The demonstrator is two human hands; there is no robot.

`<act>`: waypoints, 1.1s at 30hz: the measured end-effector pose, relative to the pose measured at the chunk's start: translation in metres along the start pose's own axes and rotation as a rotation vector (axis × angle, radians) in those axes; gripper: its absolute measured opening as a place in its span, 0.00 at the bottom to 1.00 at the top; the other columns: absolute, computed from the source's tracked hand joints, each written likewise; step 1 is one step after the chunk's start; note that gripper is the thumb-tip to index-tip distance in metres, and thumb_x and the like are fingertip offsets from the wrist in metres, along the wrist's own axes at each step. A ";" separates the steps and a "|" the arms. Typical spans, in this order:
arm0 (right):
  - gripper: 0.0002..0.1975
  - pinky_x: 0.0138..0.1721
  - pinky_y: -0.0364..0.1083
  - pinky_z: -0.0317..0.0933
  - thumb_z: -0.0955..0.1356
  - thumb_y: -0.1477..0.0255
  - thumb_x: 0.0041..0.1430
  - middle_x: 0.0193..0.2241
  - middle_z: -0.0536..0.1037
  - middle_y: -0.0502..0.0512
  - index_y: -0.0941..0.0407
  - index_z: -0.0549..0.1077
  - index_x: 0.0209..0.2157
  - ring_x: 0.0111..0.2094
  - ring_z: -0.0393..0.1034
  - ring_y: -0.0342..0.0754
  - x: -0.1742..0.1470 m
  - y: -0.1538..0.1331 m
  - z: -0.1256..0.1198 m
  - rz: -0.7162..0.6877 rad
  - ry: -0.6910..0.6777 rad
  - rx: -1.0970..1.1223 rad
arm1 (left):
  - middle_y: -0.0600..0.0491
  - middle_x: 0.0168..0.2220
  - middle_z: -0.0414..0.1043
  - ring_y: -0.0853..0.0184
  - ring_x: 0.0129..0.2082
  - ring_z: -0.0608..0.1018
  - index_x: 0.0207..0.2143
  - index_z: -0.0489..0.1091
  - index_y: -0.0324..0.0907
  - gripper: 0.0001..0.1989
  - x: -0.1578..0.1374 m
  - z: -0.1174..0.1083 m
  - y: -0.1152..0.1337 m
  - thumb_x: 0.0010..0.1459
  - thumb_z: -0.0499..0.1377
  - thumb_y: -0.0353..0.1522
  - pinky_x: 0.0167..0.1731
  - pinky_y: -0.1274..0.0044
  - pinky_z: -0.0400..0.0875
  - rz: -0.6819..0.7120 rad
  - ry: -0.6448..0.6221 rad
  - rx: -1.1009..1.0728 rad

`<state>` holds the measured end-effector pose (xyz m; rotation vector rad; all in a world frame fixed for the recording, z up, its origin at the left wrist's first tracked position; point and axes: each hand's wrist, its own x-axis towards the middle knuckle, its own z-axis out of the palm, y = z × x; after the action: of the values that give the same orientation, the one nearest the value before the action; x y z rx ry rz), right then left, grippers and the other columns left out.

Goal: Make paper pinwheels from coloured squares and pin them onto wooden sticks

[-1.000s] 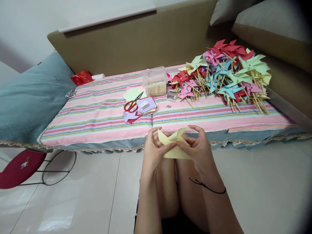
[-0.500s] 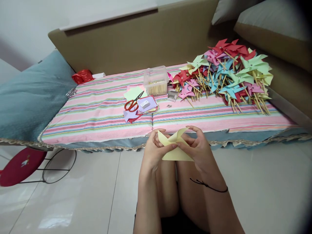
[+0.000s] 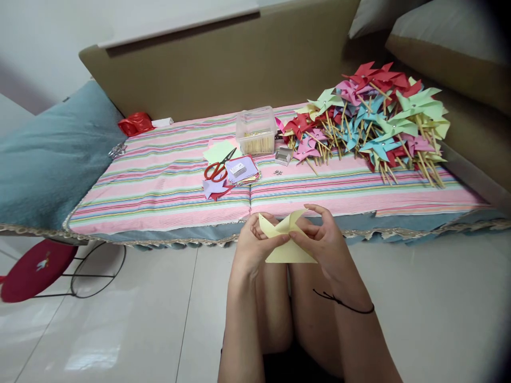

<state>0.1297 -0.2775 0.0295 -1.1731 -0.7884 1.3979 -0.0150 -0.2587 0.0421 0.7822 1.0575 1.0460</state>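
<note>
A pale yellow paper pinwheel piece (image 3: 290, 252) is held above my knees, its upper corners curled inward and its lower edge hanging flat. My left hand (image 3: 257, 242) pinches it from the left, thumb near the middle. From the other side my right hand (image 3: 319, 236) grips it too, with its thumb at the centre and index finger along the upper curl. Both thumb tips almost meet where the folds come together. The fingers behind the paper are partly hidden.
On the striped sofa cover (image 3: 159, 191) lie red-handled scissors (image 3: 215, 170), stacked coloured paper (image 3: 241, 169), a clear box of sticks (image 3: 256, 133), a small open box (image 3: 283, 156) and small metal bits (image 3: 278, 172). Finished pinwheels (image 3: 379, 122) pile up rightward. A red stool (image 3: 35, 268) stands left.
Hardly anything differs. Both hands keep their grip on the yellow paper, and the view has shifted very slightly.
</note>
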 end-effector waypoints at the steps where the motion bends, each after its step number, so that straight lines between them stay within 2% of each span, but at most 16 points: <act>1: 0.39 0.27 0.42 0.65 0.78 0.65 0.40 0.25 0.80 0.48 0.51 0.58 0.52 0.26 0.74 0.46 0.000 0.001 0.000 -0.005 0.010 0.006 | 0.56 0.31 0.74 0.72 0.28 0.75 0.35 0.65 0.41 0.25 0.000 0.000 0.000 0.34 0.73 0.28 0.29 0.80 0.68 0.001 -0.004 -0.008; 6: 0.36 0.31 0.44 0.67 0.78 0.67 0.41 0.26 0.81 0.48 0.50 0.58 0.49 0.26 0.74 0.46 0.000 0.003 0.001 -0.037 0.085 0.070 | 0.51 0.34 0.78 0.71 0.28 0.77 0.39 0.65 0.40 0.26 0.001 0.001 0.000 0.38 0.72 0.30 0.31 0.79 0.69 -0.008 -0.026 -0.068; 12: 0.35 0.31 0.43 0.67 0.78 0.68 0.42 0.25 0.80 0.46 0.49 0.59 0.49 0.27 0.74 0.46 0.001 0.003 0.002 -0.038 0.082 0.075 | 0.55 0.26 0.78 0.71 0.21 0.76 0.41 0.62 0.43 0.30 0.000 0.004 0.001 0.37 0.72 0.32 0.27 0.78 0.69 -0.002 0.049 -0.057; 16: 0.38 0.33 0.46 0.68 0.78 0.67 0.40 0.27 0.80 0.47 0.49 0.58 0.51 0.28 0.75 0.48 0.003 0.003 0.004 -0.040 0.076 0.060 | 0.56 0.25 0.78 0.72 0.20 0.75 0.40 0.59 0.44 0.30 0.002 0.005 0.000 0.37 0.72 0.31 0.26 0.79 0.70 0.020 0.088 -0.025; 22: 0.44 0.31 0.46 0.67 0.79 0.66 0.35 0.24 0.79 0.46 0.50 0.57 0.54 0.26 0.74 0.48 0.004 0.005 0.004 -0.057 0.113 0.087 | 0.57 0.22 0.76 0.72 0.20 0.75 0.41 0.57 0.44 0.30 0.000 0.004 0.000 0.38 0.71 0.31 0.24 0.81 0.69 0.003 0.056 0.065; 33: 0.47 0.29 0.46 0.66 0.80 0.67 0.32 0.21 0.79 0.46 0.52 0.58 0.54 0.23 0.72 0.48 0.004 0.004 0.003 -0.037 0.177 0.074 | 0.56 0.23 0.77 0.71 0.21 0.76 0.43 0.57 0.45 0.31 -0.001 0.003 -0.001 0.40 0.71 0.31 0.25 0.81 0.69 -0.015 0.036 0.084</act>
<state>0.1258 -0.2735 0.0257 -1.2003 -0.6250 1.2628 -0.0116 -0.2603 0.0425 0.8245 1.1418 1.0113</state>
